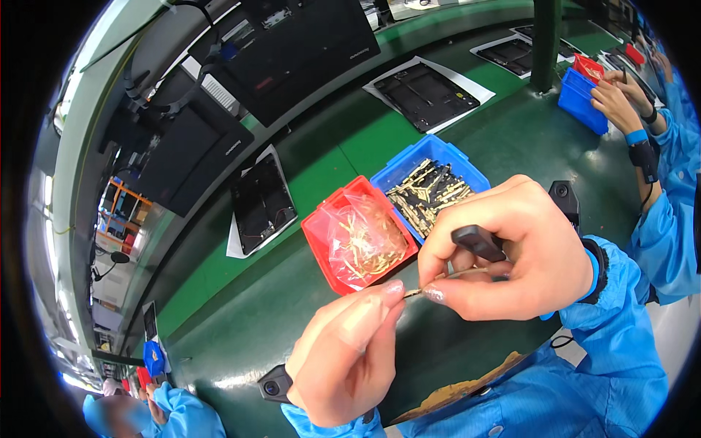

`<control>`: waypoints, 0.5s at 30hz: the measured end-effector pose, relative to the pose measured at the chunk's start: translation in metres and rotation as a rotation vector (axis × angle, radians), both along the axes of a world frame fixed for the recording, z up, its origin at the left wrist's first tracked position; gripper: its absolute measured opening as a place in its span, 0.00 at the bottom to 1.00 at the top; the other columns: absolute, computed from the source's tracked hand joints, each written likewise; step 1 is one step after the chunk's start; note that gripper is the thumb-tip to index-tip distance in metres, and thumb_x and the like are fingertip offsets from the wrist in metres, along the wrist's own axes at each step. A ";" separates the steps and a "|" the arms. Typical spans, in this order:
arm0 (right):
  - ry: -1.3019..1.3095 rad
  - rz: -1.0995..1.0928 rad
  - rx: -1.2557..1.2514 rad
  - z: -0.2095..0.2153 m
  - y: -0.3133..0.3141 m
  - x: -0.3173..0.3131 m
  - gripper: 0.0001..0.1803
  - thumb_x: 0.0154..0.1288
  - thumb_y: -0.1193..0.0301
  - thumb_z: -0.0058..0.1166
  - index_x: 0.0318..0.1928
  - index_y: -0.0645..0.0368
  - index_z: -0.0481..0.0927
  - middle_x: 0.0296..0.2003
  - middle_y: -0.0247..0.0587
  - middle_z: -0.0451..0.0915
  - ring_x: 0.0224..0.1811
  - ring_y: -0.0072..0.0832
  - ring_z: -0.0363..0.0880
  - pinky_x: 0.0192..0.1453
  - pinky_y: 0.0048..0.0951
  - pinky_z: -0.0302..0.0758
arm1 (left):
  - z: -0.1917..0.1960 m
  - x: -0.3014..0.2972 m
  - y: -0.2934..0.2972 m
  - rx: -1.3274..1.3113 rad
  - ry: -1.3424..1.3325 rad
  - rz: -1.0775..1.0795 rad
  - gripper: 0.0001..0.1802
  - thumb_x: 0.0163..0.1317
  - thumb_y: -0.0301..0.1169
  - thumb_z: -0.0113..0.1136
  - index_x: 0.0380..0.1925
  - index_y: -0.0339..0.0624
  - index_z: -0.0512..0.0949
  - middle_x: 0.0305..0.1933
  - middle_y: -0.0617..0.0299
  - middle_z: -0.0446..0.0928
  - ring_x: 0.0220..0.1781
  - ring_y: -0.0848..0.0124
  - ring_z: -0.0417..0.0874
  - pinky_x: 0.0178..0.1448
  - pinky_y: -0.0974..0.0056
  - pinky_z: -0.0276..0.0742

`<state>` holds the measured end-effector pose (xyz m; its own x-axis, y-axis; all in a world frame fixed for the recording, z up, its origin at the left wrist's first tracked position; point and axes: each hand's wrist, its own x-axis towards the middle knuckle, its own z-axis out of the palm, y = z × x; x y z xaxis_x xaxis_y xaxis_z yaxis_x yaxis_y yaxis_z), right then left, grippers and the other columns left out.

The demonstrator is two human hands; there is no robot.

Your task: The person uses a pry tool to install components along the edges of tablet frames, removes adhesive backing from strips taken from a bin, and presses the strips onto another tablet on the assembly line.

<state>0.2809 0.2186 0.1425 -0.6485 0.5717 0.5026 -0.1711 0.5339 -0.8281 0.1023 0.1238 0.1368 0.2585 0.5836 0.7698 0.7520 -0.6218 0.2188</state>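
Note:
My left hand (347, 350) is closed in a pinch, thumb and forefinger on one end of a small thin dark strip (413, 293). Thumb and forefinger of my right hand (511, 248) meet at the strip's other end, so the fingertips of both hands almost touch. A flat black tool end (478, 242) sticks out from my right hand; the rest of the tool is hidden by the fingers. Just beyond my hands stands a red bin (319, 232) with a clear plastic bag (365, 244) of pale strips. Beside it, a blue bin (461, 155) holds many black and gold strips.
Black panels on white sheets lie along the green bench, one at the left (263, 201) and one farther back (427, 95). Dark monitors (292, 58) hang above. A green post (545, 44) rises at the right. Co-workers in blue sit at right, near another blue bin (580, 102), and lower left.

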 end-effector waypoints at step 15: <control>0.135 -0.293 0.661 -0.019 -0.003 -0.010 0.14 0.44 0.77 0.70 0.35 0.60 0.85 0.32 0.38 0.83 0.27 0.30 0.79 0.28 0.27 0.74 | -0.012 0.005 -0.001 0.056 -0.182 -0.012 0.27 0.52 0.11 0.63 0.48 0.36 0.61 0.32 0.42 0.81 0.33 0.59 0.83 0.41 0.61 0.79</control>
<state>0.2709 0.2155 0.1231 -0.4233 0.2621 0.8673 -0.0222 0.9540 -0.2991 0.1076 0.1225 0.1244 0.1187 0.5364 0.8356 0.6956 -0.6455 0.3155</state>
